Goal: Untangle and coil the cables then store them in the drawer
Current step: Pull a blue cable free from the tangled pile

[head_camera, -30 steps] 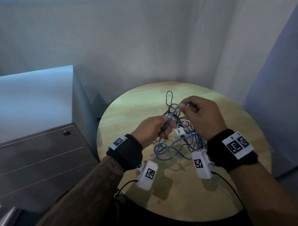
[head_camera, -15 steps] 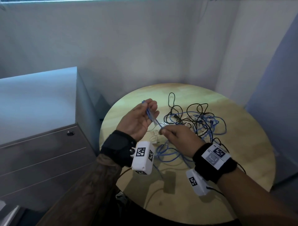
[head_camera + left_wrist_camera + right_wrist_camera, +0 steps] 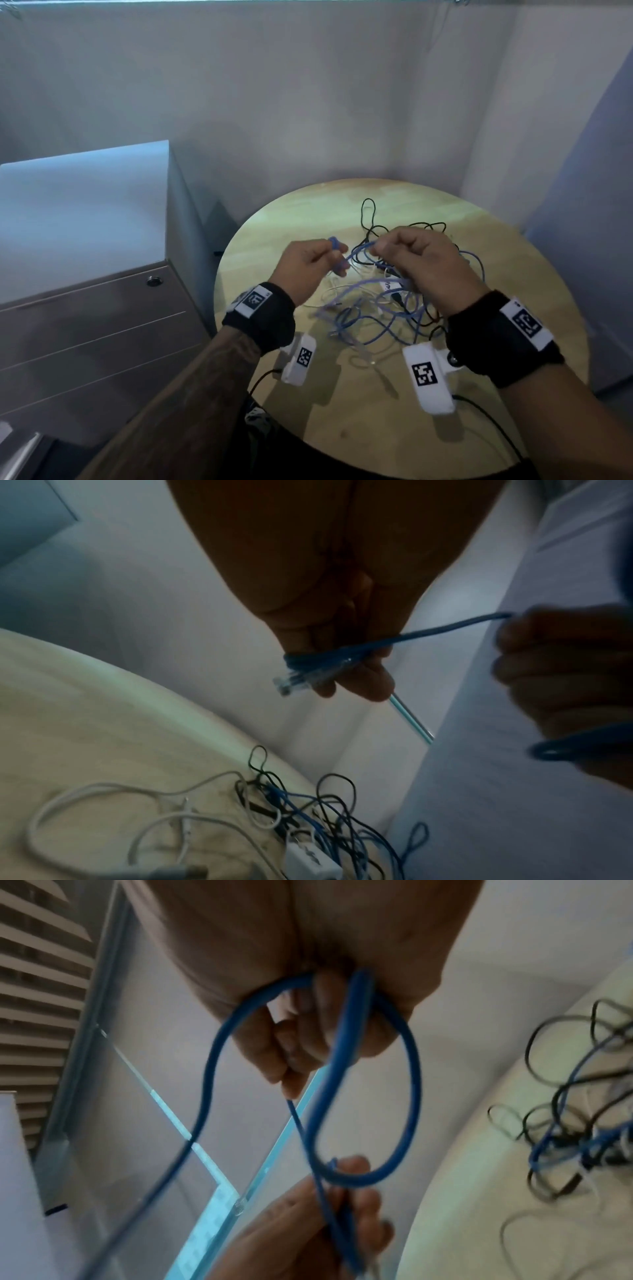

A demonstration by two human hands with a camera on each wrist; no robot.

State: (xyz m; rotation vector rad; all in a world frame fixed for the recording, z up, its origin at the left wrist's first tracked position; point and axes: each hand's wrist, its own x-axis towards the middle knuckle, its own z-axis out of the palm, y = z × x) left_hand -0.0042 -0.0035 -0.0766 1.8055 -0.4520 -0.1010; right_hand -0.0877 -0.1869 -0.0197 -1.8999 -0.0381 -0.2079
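Blue cable (image 3: 356, 255) among black cables (image 3: 368, 219) and white cables (image 3: 103, 791) on tan table (image 3: 479, 428).

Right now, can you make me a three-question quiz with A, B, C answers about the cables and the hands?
1. Where is the cable pile?
A. On the round wooden table
B. In an open drawer
C. On the floor

2. What colour is the cable that both hands hold?
A. Red
B. Blue
C. Yellow

3. What are the cabinet drawers like?
A. Pulled wide open
B. Taken out
C. Closed

Answers:
1 A: the cable pile lies on the round wooden table.
2 B: the left hand and the right hand both grip the blue cable; its clear plug pokes out from the left hand.
3 C: the drawers of the grey cabinet sit flush, with nothing stored yet.
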